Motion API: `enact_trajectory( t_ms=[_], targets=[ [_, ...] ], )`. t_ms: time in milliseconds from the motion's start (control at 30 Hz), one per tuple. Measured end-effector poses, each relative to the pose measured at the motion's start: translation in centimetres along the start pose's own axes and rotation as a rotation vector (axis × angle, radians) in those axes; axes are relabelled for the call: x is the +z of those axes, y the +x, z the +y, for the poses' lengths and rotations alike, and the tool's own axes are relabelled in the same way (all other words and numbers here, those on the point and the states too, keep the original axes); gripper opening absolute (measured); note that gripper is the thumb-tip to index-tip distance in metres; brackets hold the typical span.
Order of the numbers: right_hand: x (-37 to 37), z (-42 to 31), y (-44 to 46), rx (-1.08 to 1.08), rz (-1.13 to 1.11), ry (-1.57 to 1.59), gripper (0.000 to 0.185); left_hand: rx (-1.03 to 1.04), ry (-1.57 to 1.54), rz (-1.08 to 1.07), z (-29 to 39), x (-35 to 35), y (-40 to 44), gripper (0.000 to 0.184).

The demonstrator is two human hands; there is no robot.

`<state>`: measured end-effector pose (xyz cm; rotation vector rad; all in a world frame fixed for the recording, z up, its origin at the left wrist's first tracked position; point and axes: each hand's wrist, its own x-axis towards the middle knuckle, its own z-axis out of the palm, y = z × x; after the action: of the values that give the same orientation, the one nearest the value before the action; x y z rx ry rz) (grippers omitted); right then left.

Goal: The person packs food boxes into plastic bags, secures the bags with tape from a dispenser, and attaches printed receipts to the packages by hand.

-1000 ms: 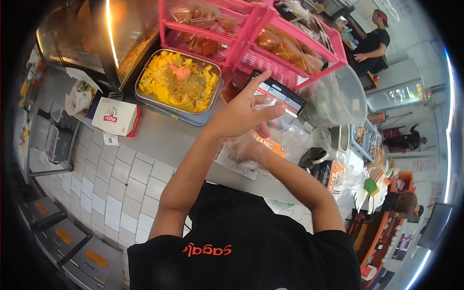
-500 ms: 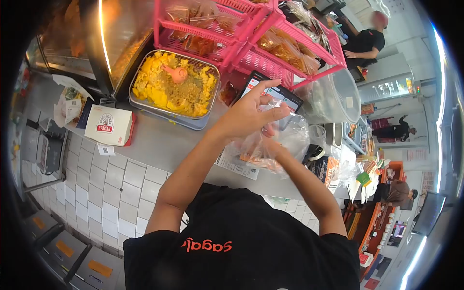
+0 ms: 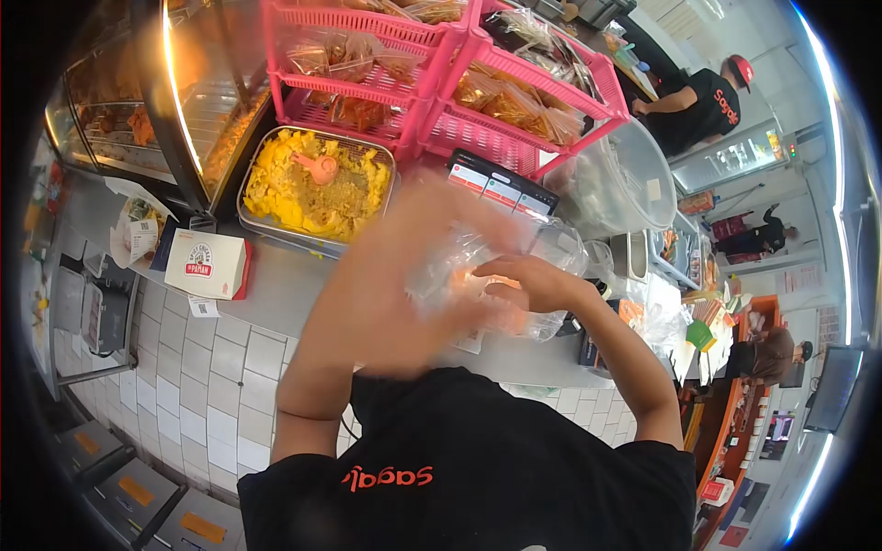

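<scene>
My left hand (image 3: 418, 266) is smeared by motion in front of a clear plastic bag (image 3: 560, 248). Its thumb and fingers look apart, but whether they touch the plastic I cannot tell. With bent fingers, my right hand (image 3: 542, 283) grips the bag from the right, over the counter. Something orange shows through the plastic between the hands; its kind is unclear. Just behind the bag, a tablet (image 3: 501, 188) with a lit screen leans near the pink racks.
A metal tray (image 3: 390, 188) of yellow food with a pink scoop stands left of the tablet. Pink racks (image 3: 441, 124) hold bagged food. A white box (image 3: 204, 264), a heated display case (image 3: 188, 101) and a clear tub (image 3: 629, 174) surround the counter. Other people stand at right.
My left hand has swung back toward my body and blurred. The right hand, earlier behind the plastic, now shows at the bag's near side. The camera view has shifted slightly.
</scene>
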<state>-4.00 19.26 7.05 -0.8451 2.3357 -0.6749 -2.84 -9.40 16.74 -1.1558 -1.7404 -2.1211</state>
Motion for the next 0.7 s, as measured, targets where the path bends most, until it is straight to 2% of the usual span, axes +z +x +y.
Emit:
enact_trajectory(
  t_ms=[67, 100, 133, 167, 233, 300, 333, 400, 433, 500, 533, 600, 633, 700],
  targets=[
    [-0.4, -0.1, -1.4, 0.088, 0.030, -0.081, 0.038, 0.076, -0.590, -0.324, 3.1, 2.1, -0.2, 0.026],
    [-0.9, -0.5, -2.2, 0.079, 0.031, -0.080, 0.038, 0.081, -0.700, -0.477, 4.1, 3.6, 0.0, 0.025],
    [-1.5, -1.2, -3.1, 0.162, -0.014, -0.161, 0.039, 0.076, -0.693, -0.479, 4.0, 5.5, -0.2, 0.025],
    [-1.8, -1.5, -4.1, 0.246, -0.055, -0.240, 0.040, 0.212, -0.918, -0.475, 3.3, 7.6, -0.6, 0.024],
    [-2.2, -1.2, -6.1, 0.261, -0.047, -0.305, 0.042, 0.342, -1.135, -0.478, 3.6, 10.5, -1.1, 0.025],
    [-2.7, -1.6, -7.7, 0.387, -0.122, -0.486, 0.038, 0.264, -1.111, -0.320, 4.2, 12.4, -1.1, 0.012],
    [-3.0, -1.8, -8.4, 0.383, -0.115, -0.480, 0.038, 0.236, -1.099, -0.271, 4.4, 13.2, -0.7, 0.008],
    [-3.7, -2.6, -9.7, 0.510, -0.192, -0.743, 0.045, 0.425, -1.032, -0.306, 4.3, 14.0, 0.8, 0.014],
    [-4.3, -3.4, -10.5, 0.506, -0.186, -0.734, 0.045, 0.486, -1.007, -0.320, 4.5, 14.3, 1.2, 0.016],
    [-5.4, -4.8, -12.2, 0.386, 0.005, -0.780, 0.042, 0.278, -0.679, -0.292, 5.4, 13.4, 0.8, 0.022],
    [-5.4, -4.8, -13.1, 0.383, 0.006, -0.774, 0.042, 0.237, -0.315, -0.153, 5.0, 13.2, 0.4, 0.029],
    [-5.1, -4.4, -15.7, -0.043, 0.545, -0.723, 0.044, 0.066, 0.374, 0.058, 3.5, 12.6, 0.0, 0.049],
    [-4.5, -3.3, -16.9, -0.039, 0.559, -0.718, 0.044, -0.060, 0.692, 0.129, 2.4, 12.1, 0.0, 0.058],
    [-2.0, 0.5, -18.7, -0.238, 0.911, -0.187, 0.079, -0.182, 0.892, 0.135, -5.3, 10.7, -1.6, 0.064]
  ],
)
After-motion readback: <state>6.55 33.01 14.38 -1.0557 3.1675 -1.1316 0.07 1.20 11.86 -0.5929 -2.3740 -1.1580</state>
